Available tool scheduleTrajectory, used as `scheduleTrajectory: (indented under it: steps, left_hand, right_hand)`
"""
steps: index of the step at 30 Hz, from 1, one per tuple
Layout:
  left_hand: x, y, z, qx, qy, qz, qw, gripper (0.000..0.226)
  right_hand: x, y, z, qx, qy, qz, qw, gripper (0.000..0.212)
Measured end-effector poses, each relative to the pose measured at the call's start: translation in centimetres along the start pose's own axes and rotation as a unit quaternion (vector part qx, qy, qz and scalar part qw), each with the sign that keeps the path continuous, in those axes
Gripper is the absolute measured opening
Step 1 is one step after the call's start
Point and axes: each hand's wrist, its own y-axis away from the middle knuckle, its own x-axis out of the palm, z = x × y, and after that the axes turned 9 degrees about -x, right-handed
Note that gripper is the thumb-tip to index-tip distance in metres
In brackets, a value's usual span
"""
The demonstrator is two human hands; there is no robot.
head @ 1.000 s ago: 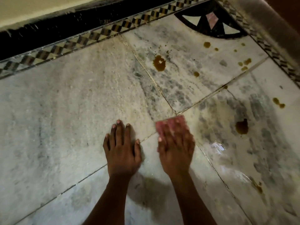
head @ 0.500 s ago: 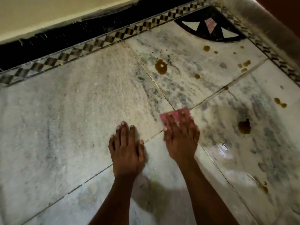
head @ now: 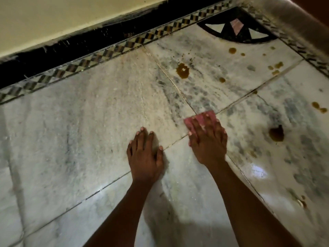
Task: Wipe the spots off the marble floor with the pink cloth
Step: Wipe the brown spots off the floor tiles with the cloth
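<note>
**A:** Nearest the camera, we see two bare forearms reaching forward over a pale marble floor (head: 74, 132) veined with grey. What do the hands do?

**B:** We see the left hand (head: 145, 157) lying flat on the marble, palm down, fingers spread a little, holding nothing. Its fingertips rest just past a thin seam between slabs.

**A:** And the other?

**B:** The right hand (head: 208, 141) presses flat on the pink cloth (head: 201, 120), fingers (head: 196, 125) laid over it. The cloth sits under the fingers, where four slabs meet, and only its far edge and left corner show beyond the fingertips. We cannot tell whether the hand grips it or merely pins it down.

**A:** Where are the spots?

**B:** To the right of the cloth, well apart from it, we see a dark brown blot (head: 276, 133). Nearer the camera at the right edge lies a small smear (head: 300, 202), beside a bright glare (head: 258, 171) on the wet-looking stone. Beyond the cloth, on the far slab, sits a large amber spot (head: 182, 70) with a pale centre, and a smaller drop (head: 222, 79) to its right. More drops (head: 232, 50) scatter toward the far right.

**A:** And farthest off?

**B:** We find a checkered border strip (head: 110, 52), a black band (head: 53, 56) behind it, and a cream wall (head: 62, 20). In the far corner is a black inlaid fan motif (head: 236, 32).
</note>
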Motion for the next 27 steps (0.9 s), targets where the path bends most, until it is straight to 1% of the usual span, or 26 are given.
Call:
scheduleTrajectory:
  steps: [2,3,4,5,6,8,10,11,12,15,17,18,20,23,25,26,27]
  left_hand:
    - [-0.5,-2.6,-0.3,0.015,0.042,-0.026,0.999,0.052]
    - [-0.5,-4.9,-0.5,0.021,0.052,-0.04,0.998,0.049]
    - [-0.7,-7.7,-0.6,0.029,0.05,-0.048,0.997,0.05]
    - [-0.9,-10.6,-0.5,0.035,0.033,-0.048,0.998,0.053]
    - [-0.7,-13.6,-0.5,0.044,0.011,-0.045,0.998,0.056]
    - [-0.1,-18.8,-0.2,0.052,-0.021,-0.025,0.998,0.062]
    - [0.7,-21.3,0.5,0.039,-0.031,-0.024,0.998,0.064]
    - [1.0,-21.8,0.8,0.028,-0.027,-0.033,0.999,0.064]
    - [1.4,-22.1,0.9,0.018,-0.019,-0.04,0.999,0.063]
    - [1.8,-22.2,1.0,0.004,-0.013,-0.058,0.998,0.062]
    - [1.6,-22.4,1.1,-0.002,-0.023,-0.048,0.999,0.063]
    - [1.5,-22.7,1.0,0.001,-0.027,-0.043,0.999,0.063]
    - [1.4,-22.7,0.8,-0.003,-0.032,-0.027,0.999,0.064]
    - [1.2,-23.0,0.7,-0.021,-0.029,0.0,0.999,0.064]
    - [1.1,-23.1,0.6,-0.024,-0.03,0.013,0.999,0.064]
    - [0.9,-23.4,0.5,-0.029,-0.029,0.02,0.999,0.065]
    - [0.9,-23.2,0.5,-0.03,-0.032,0.023,0.999,0.066]
  right_hand:
    - [-0.7,-3.3,1.4,0.093,-0.045,0.001,0.995,0.064]
    - [-0.8,-5.5,2.7,0.106,-0.061,0.013,0.992,0.065]
    - [-1.0,-7.4,4.3,0.097,-0.069,0.033,0.992,0.066]
    - [-0.6,-8.6,5.7,0.065,-0.064,0.043,0.995,0.066]
    - [0.0,-9.3,6.6,0.012,-0.044,0.037,0.998,0.066]
    - [1.3,-8.8,6.9,-0.08,0.004,-0.009,0.997,0.063]
    - [2.2,-5.9,5.3,-0.128,0.037,-0.059,0.989,0.061]
    - [2.5,-4.6,4.2,-0.126,0.045,-0.077,0.988,0.06]
    - [2.6,-4.0,3.0,-0.102,0.043,-0.087,0.99,0.059]
    - [2.2,-5.4,2.1,0.024,0.018,-0.098,0.995,0.062]
    - [1.7,-8.5,3.8,0.083,-0.017,-0.063,0.994,0.064]
    - [1.3,-10.5,5.0,0.092,-0.035,-0.04,0.994,0.063]
    - [0.4,-13.1,7.0,0.057,-0.038,0.01,0.998,0.062]
    - [0.5,-12.6,8.2,-0.05,0.017,0.049,0.997,0.063]
    - [0.9,-8.9,7.0,-0.121,0.045,0.034,0.991,0.062]
    - [0.9,-7.4,6.2,-0.134,0.054,0.017,0.989,0.06]
    - [0.9,-6.3,5.3,-0.118,0.054,-0.002,0.992,0.058]
